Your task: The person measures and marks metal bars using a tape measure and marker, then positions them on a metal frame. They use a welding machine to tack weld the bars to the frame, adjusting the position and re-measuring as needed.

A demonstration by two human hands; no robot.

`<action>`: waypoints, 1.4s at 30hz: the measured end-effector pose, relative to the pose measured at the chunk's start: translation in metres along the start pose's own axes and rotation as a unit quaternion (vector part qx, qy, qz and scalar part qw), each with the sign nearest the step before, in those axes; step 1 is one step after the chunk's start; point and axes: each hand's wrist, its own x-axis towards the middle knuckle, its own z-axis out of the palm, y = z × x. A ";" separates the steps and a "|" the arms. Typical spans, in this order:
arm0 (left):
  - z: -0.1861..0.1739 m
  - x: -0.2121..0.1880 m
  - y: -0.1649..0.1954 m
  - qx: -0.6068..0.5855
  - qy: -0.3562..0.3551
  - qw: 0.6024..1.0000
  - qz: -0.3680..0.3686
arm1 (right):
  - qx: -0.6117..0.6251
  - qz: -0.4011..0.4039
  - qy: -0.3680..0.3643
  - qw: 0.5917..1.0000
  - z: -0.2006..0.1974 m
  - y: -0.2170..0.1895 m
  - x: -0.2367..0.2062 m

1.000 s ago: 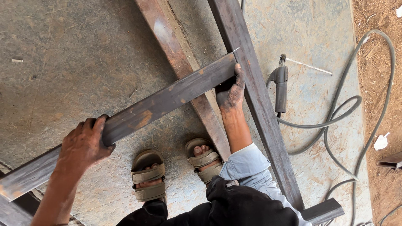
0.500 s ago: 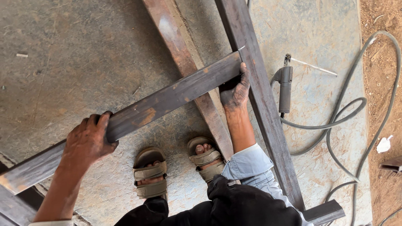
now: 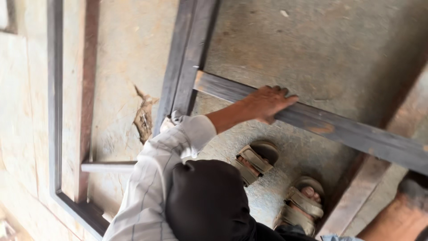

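The dark steel bar lies across the concrete floor, its long axis running from upper left down to the right edge of the view. Its left end butts against the long upright beam of the frame.

The right hand, on the striped-sleeved arm, is the nearer one to that joint. It lies flat on top of the bar, fingers stretched out rather than wrapped around it. The left hand is only a dark blur low on the right, where the bar leaves the view, so its grip cannot be told. The sandalled feet stand just below the bar.

Half a second earlier the right hand clasped the bar's very end at the beam; now it sits further along the bar, and the whole view has swung round.
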 end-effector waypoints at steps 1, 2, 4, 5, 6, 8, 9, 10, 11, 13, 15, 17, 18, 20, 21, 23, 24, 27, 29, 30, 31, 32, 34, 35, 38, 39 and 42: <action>-0.002 0.001 0.002 -0.001 -0.019 1.000 -0.014 | -0.005 0.001 0.003 1.000 0.000 0.002 -0.003; -0.003 0.002 0.003 0.000 -0.040 0.999 -0.024 | -0.007 -0.001 0.002 1.000 0.000 0.003 -0.004; -0.004 0.002 0.004 -0.002 -0.026 0.999 -0.019 | -0.013 0.001 0.004 1.000 -0.001 0.001 -0.006; -0.004 0.002 0.003 0.000 -0.020 1.000 -0.014 | -0.014 -0.001 0.005 1.000 -0.002 0.000 -0.006; -0.003 0.002 0.002 0.000 -0.016 1.000 -0.012 | -0.015 -0.005 0.003 1.000 -0.003 -0.001 -0.005; 0.000 0.002 0.001 -0.003 -0.009 1.000 -0.010 | -0.016 -0.009 0.003 1.000 -0.005 -0.002 -0.003; 0.001 0.003 0.000 -0.001 -0.006 1.000 -0.008 | -0.018 -0.010 0.001 1.000 -0.005 -0.004 -0.002; 0.003 0.003 0.000 0.002 -0.003 1.000 -0.007 | -0.019 -0.013 0.000 1.000 -0.006 -0.004 -0.002; 0.004 0.004 -0.001 0.004 -0.001 1.000 -0.005 | -0.018 -0.016 -0.001 1.000 -0.006 -0.005 -0.001; 0.006 0.006 -0.002 0.016 0.005 1.000 0.003 | -0.023 -0.019 -0.004 1.000 -0.007 -0.007 0.000; 0.008 0.007 -0.003 0.022 0.001 1.000 0.004 | -0.023 -0.024 -0.008 0.999 -0.006 -0.010 0.002; 0.010 0.006 -0.005 0.020 -0.009 1.000 0.000 | -0.027 -0.030 -0.015 0.999 -0.005 -0.014 0.006; 0.010 0.005 -0.005 0.021 0.001 1.000 0.011 | -0.029 -0.036 -0.021 0.999 -0.005 -0.017 0.008; 0.011 0.002 -0.005 0.018 0.023 0.999 0.045 | -0.041 -0.054 -0.053 0.996 -0.002 -0.022 0.013; 0.011 0.001 -0.004 0.012 0.045 0.997 0.056 | -0.056 -0.069 -0.087 0.992 0.000 -0.024 0.016; 0.009 -0.001 0.000 -0.007 -0.033 0.999 0.005 | -0.039 -0.088 -0.135 0.986 0.006 -0.028 0.018; 0.007 0.000 0.002 -0.032 0.011 0.999 0.009 | 0.045 -0.048 -0.100 0.993 0.007 -0.031 0.016; -0.002 0.001 0.009 0.008 -0.060 0.998 -0.008 | -0.035 -0.116 -0.023 0.992 0.019 -0.030 0.009; -0.006 0.003 0.015 0.053 -0.118 0.990 -0.051 | 0.061 -0.056 0.035 0.996 0.024 -0.029 0.002; -0.008 0.006 0.017 0.069 -0.128 0.988 -0.051 | 0.085 -0.073 0.062 0.992 0.028 -0.028 -0.002; -0.009 0.007 0.019 0.087 -0.138 0.985 -0.061 | 0.112 -0.082 0.084 0.987 0.032 -0.025 -0.006; -0.010 0.007 0.021 0.090 -0.150 0.982 -0.071 | 0.118 -0.088 0.086 0.985 0.037 -0.024 -0.008; -0.009 0.007 0.022 0.098 -0.175 0.975 -0.095 | 0.130 -0.096 0.090 0.983 0.044 -0.024 -0.011; -0.008 0.007 0.022 0.098 -0.172 0.975 -0.097 | 0.134 -0.092 0.097 0.982 0.047 -0.024 -0.012; -0.003 0.007 0.019 0.097 -0.155 0.978 -0.097 | 0.142 -0.085 0.111 0.980 0.050 -0.024 -0.012; -0.001 0.007 0.017 0.099 -0.143 0.981 -0.090 | 0.145 -0.088 0.112 0.979 0.050 -0.024 -0.012; 0.003 0.007 0.013 0.097 -0.135 0.982 -0.085 | 0.156 -0.090 0.109 0.978 0.046 -0.023 -0.010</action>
